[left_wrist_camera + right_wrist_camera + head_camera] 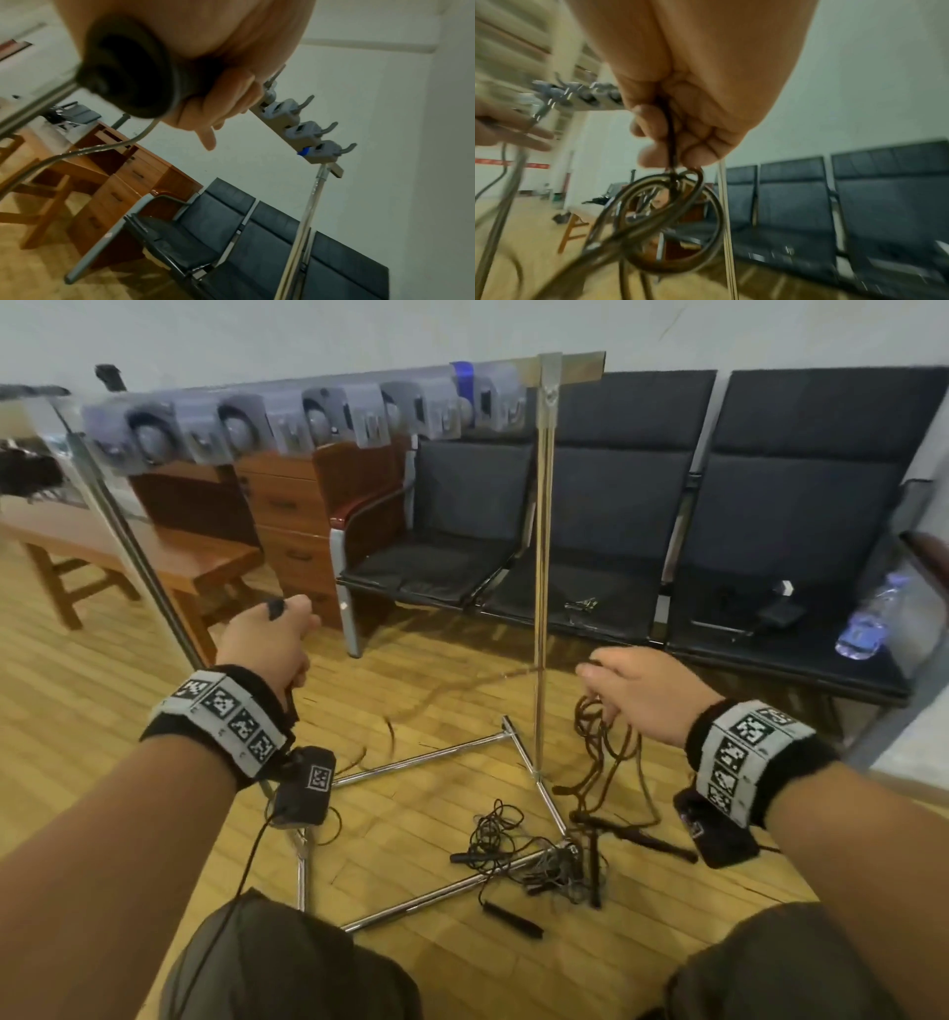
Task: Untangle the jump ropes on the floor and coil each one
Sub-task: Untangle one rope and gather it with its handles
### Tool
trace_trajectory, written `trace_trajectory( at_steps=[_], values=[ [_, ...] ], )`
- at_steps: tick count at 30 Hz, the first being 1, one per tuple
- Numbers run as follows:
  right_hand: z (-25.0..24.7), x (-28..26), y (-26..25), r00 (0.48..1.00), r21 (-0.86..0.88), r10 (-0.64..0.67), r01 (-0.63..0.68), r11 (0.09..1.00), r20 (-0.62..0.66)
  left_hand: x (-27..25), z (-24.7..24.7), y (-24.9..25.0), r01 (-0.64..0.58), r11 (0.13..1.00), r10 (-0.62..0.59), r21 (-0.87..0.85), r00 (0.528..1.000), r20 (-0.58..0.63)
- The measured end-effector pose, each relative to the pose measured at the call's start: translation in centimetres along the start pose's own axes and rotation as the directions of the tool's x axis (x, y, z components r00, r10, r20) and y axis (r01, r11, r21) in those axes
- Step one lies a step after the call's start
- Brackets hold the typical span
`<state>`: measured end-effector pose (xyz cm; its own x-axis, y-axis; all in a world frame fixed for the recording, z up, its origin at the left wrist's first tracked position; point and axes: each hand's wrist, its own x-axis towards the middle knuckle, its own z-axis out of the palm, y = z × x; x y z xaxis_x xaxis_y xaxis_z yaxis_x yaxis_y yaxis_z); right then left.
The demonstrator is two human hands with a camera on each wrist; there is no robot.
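Observation:
My left hand (274,634) grips a black jump rope handle (123,75), whose cord (77,151) trails down and off to the left. My right hand (624,683) pinches several loops of a brown rope (598,752); they hang coiled under my fingers (664,194). A stretch of that brown rope (436,698) runs blurred between my two hands. On the floor lies a tangle of thin black rope (518,855) with black handles (511,919) beside the rack's foot.
A chrome rack with an upright pole (542,567) and floor legs (426,757) stands just ahead, hooks (328,418) along its top bar. Behind it: black bench seats (616,546), a water bottle (868,618), wooden drawers (292,526) and a wooden table (118,546).

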<state>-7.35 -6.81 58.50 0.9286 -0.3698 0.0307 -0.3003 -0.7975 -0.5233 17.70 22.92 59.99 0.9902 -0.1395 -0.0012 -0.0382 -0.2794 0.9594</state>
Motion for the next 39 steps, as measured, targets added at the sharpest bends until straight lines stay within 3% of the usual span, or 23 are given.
trace_trajectory(
  at_steps=[2, 3, 5, 7, 10, 12, 14, 18, 21, 26, 30, 34, 39],
  values=[
    [0.6, -0.1, -0.1, 0.978, -0.14, 0.097, -0.072, 0.988, 0.184, -0.9, 1.0, 0.5, -0.066, 0.997, 0.068, -0.044, 0.997, 0.044],
    [0.8, -0.2, 0.0, 0.967, -0.191, 0.129, -0.087, 0.978, 0.218, -1.4, 1.6, 0.8, -0.103, 0.992, 0.109, -0.075, 0.99, 0.089],
    [0.0, 0.2, -0.5, 0.986, -0.144, 0.11, -0.092, 0.985, 0.127, -2.4, 2.8, 1.2, -0.165, 0.979, 0.188, -0.116, 0.955, 0.228],
    [-1.3, 0.6, -1.5, 0.998, -0.047, 0.054, -0.053, 0.997, 0.023, -3.8, 4.2, 1.6, -0.221, 0.966, 0.257, -0.133, 0.877, 0.406],
    [-2.2, 0.6, -3.5, 0.998, 0.051, -0.046, 0.044, 0.998, 0.043, -6.3, 7.2, 2.9, -0.299, 0.951, 0.282, -0.084, 0.719, 0.635],
    [-2.3, 0.3, -4.7, 0.994, 0.037, -0.098, 0.096, 0.995, 0.054, -8.0, 9.3, 3.7, -0.385, 0.923, 0.27, -0.009, 0.631, 0.728],
    [-2.3, 0.1, -5.4, 0.991, 0.065, -0.125, 0.122, 0.99, 0.055, -9.3, 10.8, 4.2, -0.471, 0.881, 0.275, 0.044, 0.586, 0.762],
    [-2.7, -0.4, -5.4, 0.986, 0.102, -0.164, 0.161, 0.982, 0.019, -10.0, 11.1, 5.0, -0.547, 0.828, 0.288, 0.121, 0.602, 0.745],
    [-2.5, -0.6, -4.5, 0.986, 0.104, -0.169, 0.167, 0.981, 0.013, -9.7, 10.2, 5.5, -0.47, 0.88, 0.267, 0.066, 0.605, 0.75],
    [-0.6, -0.6, -3.3, 0.978, 0.172, -0.138, 0.111, 0.979, 0.154, -9.0, 9.5, 5.9, -0.372, 0.928, 0.281, -0.027, 0.651, 0.705],
    [0.2, -0.4, -2.6, 0.976, 0.112, -0.14, 0.123, 0.986, 0.166, -7.9, 9.2, 5.6, -0.295, 0.955, 0.232, -0.013, 0.721, 0.653],
    [0.4, -0.2, -1.5, 0.984, 0.295, -0.075, 0.024, 0.955, 0.164, -6.4, 8.8, 5.0, -0.196, 0.98, 0.139, 0.036, 0.806, 0.576],
    [0.8, -0.3, 0.2, 0.998, 0.334, -0.005, -0.019, 0.942, 0.07, -5.0, 8.1, 4.6, -0.097, 0.993, 0.051, 0.063, 0.852, 0.52]
  ],
)
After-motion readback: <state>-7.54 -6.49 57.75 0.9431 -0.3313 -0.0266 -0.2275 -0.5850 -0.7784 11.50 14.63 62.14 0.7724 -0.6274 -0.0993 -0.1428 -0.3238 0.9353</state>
